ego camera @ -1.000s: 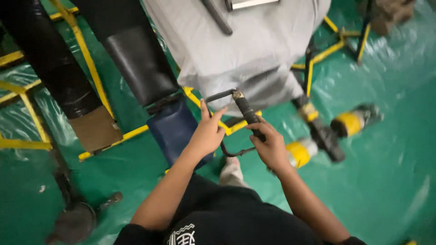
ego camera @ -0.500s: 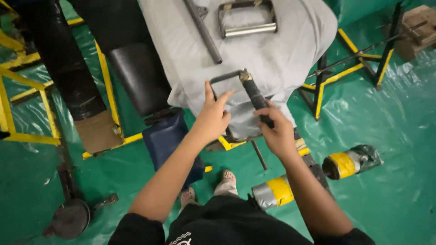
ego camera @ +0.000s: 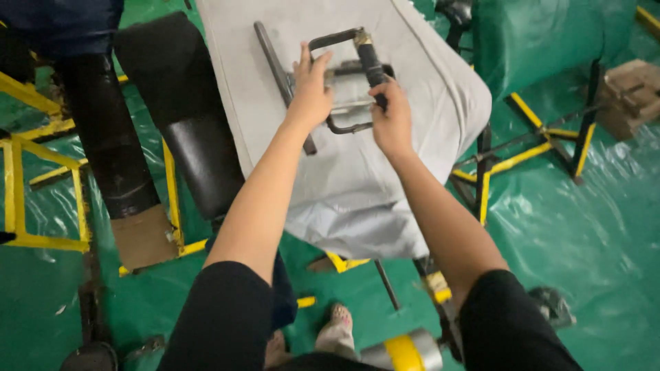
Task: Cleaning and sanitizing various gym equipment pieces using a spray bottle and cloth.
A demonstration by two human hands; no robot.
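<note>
**Over the grey cloth: both hands on the stirrup handle**

Above the grey cloth [ego camera: 357, 178] I hold a dark metal stirrup handle [ego camera: 344, 75], a bent steel loop with a black grip bar on its right side. My right hand [ego camera: 392, 124] is closed around the lower part of that grip bar. My left hand [ego camera: 311, 89] lies on the left side of the loop with the fingers mostly straight, pressing more than clasping. I judge the handle to be stiff and rather heavy for its size; the grip bar looks the safest place to hold, because the bare steel may slip. Its paint looks worn. Under it on the cloth lie a second handle with a shiny bar [ego camera: 347, 103] and a straight dark bar [ego camera: 275, 62]. Beside the cloth stands a black padded bench [ego camera: 185, 124], on a green plastic floor [ego camera: 591, 227].
</note>
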